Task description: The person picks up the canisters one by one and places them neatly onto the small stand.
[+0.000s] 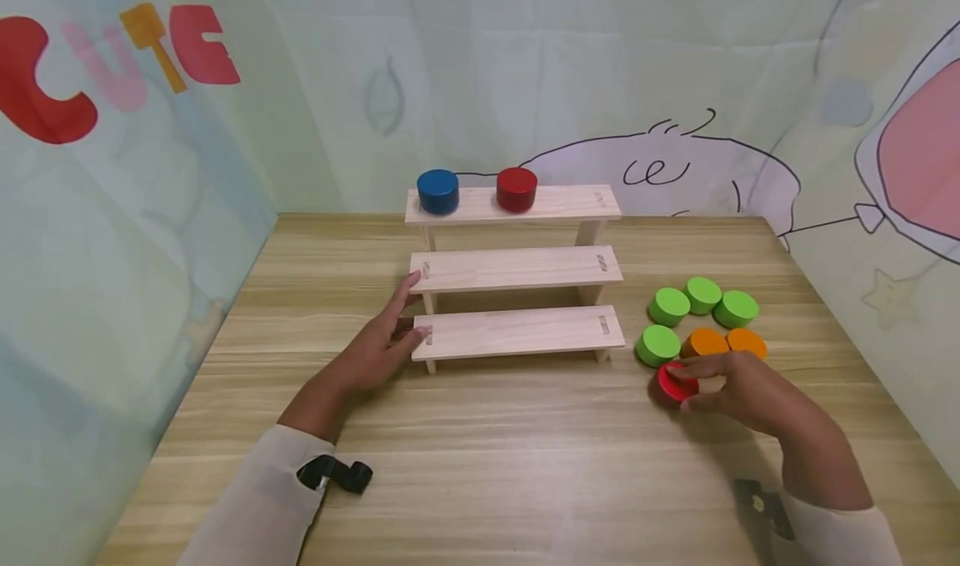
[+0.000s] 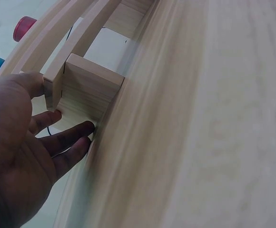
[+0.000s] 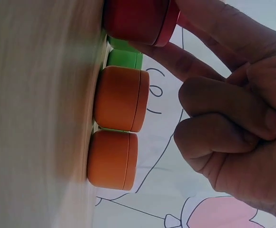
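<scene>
A pale wooden three-tier step rack (image 1: 517,331) stands on the table. My left hand (image 1: 378,348) rests against its left end, the thumb on the lowest step and a fingertip at the middle step. In the left wrist view, this hand's other fingers (image 2: 70,140) spread loosely beside the rack's end. A blue round block (image 1: 438,192) and a red round block (image 1: 517,191) sit on the top step. My right hand (image 1: 750,391) pinches another red round block (image 3: 137,19) between thumb and fingers, low over the table; its remaining fingers are folded in.
Several green round blocks (image 1: 669,306) are grouped right of the rack. Two orange round blocks (image 1: 746,343) stand beside them, close behind the right hand. A printed cloth (image 1: 480,66) rises behind the wooden table (image 1: 510,483) and along its sides.
</scene>
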The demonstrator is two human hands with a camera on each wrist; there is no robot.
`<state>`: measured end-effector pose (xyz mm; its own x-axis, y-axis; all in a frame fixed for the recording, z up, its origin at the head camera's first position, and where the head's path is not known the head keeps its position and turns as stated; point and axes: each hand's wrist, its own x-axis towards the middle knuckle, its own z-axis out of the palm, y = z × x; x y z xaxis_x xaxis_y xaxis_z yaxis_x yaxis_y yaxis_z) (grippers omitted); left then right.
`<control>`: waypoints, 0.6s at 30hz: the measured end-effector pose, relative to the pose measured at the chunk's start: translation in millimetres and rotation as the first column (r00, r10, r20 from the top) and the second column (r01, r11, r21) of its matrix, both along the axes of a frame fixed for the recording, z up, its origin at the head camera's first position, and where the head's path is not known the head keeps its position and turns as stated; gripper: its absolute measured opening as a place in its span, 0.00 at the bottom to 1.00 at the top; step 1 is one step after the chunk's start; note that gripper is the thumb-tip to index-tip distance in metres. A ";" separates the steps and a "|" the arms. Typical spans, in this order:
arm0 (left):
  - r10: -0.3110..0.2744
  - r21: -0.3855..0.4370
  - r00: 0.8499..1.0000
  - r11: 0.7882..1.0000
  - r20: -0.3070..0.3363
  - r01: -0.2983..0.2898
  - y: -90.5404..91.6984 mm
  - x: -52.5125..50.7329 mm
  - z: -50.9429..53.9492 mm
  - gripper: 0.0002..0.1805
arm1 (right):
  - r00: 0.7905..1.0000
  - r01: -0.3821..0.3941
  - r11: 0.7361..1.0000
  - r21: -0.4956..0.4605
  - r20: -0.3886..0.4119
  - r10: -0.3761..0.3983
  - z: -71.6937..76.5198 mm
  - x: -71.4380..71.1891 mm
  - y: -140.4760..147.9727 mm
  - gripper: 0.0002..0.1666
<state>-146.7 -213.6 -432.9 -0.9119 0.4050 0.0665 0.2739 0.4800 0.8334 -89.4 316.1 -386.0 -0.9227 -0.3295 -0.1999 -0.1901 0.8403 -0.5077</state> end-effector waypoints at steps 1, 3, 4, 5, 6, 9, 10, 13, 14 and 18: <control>0.001 -0.001 1.000 1.000 0.000 -0.001 0.0 0.2 0.2 0.46 | 1.000 0.004 1.000 -0.001 0.006 -0.004 -0.1 0.0 0.1 0.29; 0.004 -0.002 1.000 1.000 0.002 -0.004 0.0 -0.1 0.0 0.46 | 1.000 -0.002 1.000 -0.003 -0.002 0.002 -0.4 0.1 0.8 0.29; 0.003 -0.003 1.000 1.000 0.002 -0.003 0.0 -0.5 -0.3 0.46 | 1.000 -0.009 1.000 -0.003 -0.013 0.009 -0.5 0.3 1.5 0.29; 0.003 -0.002 1.000 1.000 0.002 -0.003 0.0 -0.7 -0.7 0.46 | 1.000 -0.015 1.000 -0.005 -0.025 0.015 -0.6 0.5 2.3 0.29; 0.003 -0.001 1.000 1.000 0.003 -0.003 0.2 -0.8 -0.6 0.46 | 0.999 -0.024 1.000 -0.007 -0.040 0.024 -0.9 0.6 3.1 0.28; 0.005 -0.002 1.000 1.000 0.006 -0.005 0.8 -0.9 -0.5 0.46 | 0.996 -0.045 0.999 -0.019 -0.075 0.043 -1.8 0.7 6.4 0.28; 0.007 -0.003 1.000 1.000 0.007 -0.007 1.0 -0.9 -0.5 0.46 | 0.996 -0.048 0.998 -0.028 -0.076 0.046 -2.2 0.6 7.5 0.28; 0.013 -0.007 1.000 1.000 0.016 -0.013 1.2 -0.8 -0.3 0.46 | 0.997 -0.054 0.996 -0.065 -0.061 0.050 -3.1 0.1 11.0 0.28; 0.013 -0.007 1.000 1.000 0.017 -0.013 1.2 -0.7 -0.1 0.46 | 0.997 -0.057 0.995 -0.078 -0.056 0.052 -3.4 0.0 12.3 0.28; 0.010 -0.004 1.000 1.000 0.018 -0.010 0.8 -0.5 0.4 0.47 | 0.996 -0.073 0.987 -0.143 -0.057 0.066 -4.6 0.5 19.0 0.29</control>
<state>-147.2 -212.8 -432.4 -0.9170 0.3960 0.0487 0.2542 0.4859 0.8362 -88.9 335.1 -390.5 -0.9045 -0.4152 -0.0975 -0.2750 0.7425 -0.6108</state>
